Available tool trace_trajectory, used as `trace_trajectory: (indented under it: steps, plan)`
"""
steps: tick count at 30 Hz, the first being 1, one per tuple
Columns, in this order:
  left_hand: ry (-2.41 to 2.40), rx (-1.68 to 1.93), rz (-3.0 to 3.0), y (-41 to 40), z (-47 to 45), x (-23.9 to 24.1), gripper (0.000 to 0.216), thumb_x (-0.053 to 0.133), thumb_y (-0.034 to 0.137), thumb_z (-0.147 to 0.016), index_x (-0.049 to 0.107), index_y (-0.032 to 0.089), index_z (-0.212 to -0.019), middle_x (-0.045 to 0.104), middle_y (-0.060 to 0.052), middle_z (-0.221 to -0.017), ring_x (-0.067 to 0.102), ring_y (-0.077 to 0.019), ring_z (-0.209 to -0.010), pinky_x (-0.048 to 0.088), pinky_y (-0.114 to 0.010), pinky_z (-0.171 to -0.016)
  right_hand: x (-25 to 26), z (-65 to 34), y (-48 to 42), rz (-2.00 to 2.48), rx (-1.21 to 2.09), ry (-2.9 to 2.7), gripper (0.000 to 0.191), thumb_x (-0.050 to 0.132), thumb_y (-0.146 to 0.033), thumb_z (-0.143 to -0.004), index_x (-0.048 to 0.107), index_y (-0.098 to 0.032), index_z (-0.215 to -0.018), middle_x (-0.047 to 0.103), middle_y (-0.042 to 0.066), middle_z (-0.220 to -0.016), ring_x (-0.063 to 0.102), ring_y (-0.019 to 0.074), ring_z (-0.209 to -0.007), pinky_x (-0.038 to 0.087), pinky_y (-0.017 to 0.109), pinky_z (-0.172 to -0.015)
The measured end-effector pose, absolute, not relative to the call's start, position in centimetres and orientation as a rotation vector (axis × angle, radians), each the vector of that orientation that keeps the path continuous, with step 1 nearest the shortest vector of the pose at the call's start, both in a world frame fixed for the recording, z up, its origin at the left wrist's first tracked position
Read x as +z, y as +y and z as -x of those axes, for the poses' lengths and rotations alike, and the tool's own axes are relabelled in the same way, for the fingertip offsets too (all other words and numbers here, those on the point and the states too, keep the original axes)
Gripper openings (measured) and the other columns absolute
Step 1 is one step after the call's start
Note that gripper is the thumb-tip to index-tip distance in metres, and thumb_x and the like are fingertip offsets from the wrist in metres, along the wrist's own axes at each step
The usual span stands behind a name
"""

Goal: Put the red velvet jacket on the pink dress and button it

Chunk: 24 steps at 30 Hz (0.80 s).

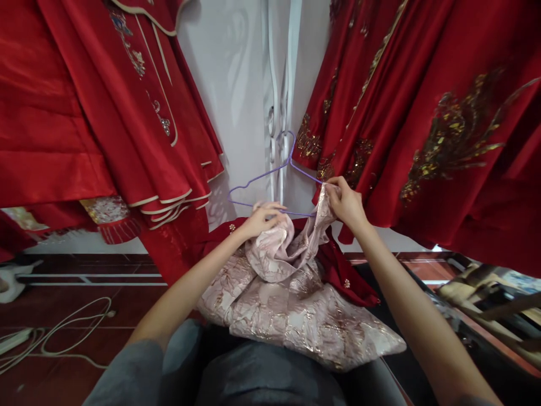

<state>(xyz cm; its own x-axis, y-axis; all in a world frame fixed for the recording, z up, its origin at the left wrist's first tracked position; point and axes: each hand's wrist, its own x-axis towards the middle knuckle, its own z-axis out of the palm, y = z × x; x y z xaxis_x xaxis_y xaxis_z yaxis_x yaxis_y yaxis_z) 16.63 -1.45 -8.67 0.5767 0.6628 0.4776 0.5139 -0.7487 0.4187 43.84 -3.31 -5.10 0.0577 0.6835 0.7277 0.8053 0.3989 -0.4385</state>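
Observation:
A pale pink brocade garment (296, 304) lies across my lap, over a dark red garment (338, 270). A thin purple wire hanger (270, 175) is held in front of me, its hook pointing up. My left hand (262, 219) is closed on the pink fabric and the hanger's bottom bar. My right hand (344, 200) pinches a fold of the pink fabric up against the hanger's right shoulder.
Red embroidered robes hang at the left (105, 113) and right (422, 113), with a white wall (240, 84) between them. White cables (63, 332) and a power strip (14, 340) lie on the dark red floor at left. Wooden furniture (486, 299) stands at right.

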Motion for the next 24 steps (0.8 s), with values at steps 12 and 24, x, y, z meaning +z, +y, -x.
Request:
trace_trajectory:
  steps: [12,24]
  plan:
    - [2.078,1.585,-1.607,1.9,-3.1,-11.7,0.028,0.047,0.036,-0.09,0.07,0.021,-0.087,0.071,-0.006,-0.088,0.062,-0.0236,-0.091,0.039,-0.037,-0.091,-5.1,-45.0,-2.9,1.245,-0.083,-1.634,0.025,0.051,-0.044,-0.088,0.061,-0.023,-0.095,0.071,0.004,-0.084,0.063,0.0205,-0.071,0.044,0.032,-0.073]
    - [1.287,1.465,-1.45,3.0,-6.5,-12.5,0.031,0.078,0.043,-0.061,0.067,0.016,-0.073,0.068,-0.003,-0.071,0.061,-0.0177,-0.073,0.048,-0.026,-0.071,-4.7,-45.1,-3.4,1.249,-0.103,-1.656,0.028,0.05,-0.046,-0.088,0.062,-0.022,-0.096,0.071,0.006,-0.085,0.063,0.0213,-0.072,0.045,0.032,-0.071]
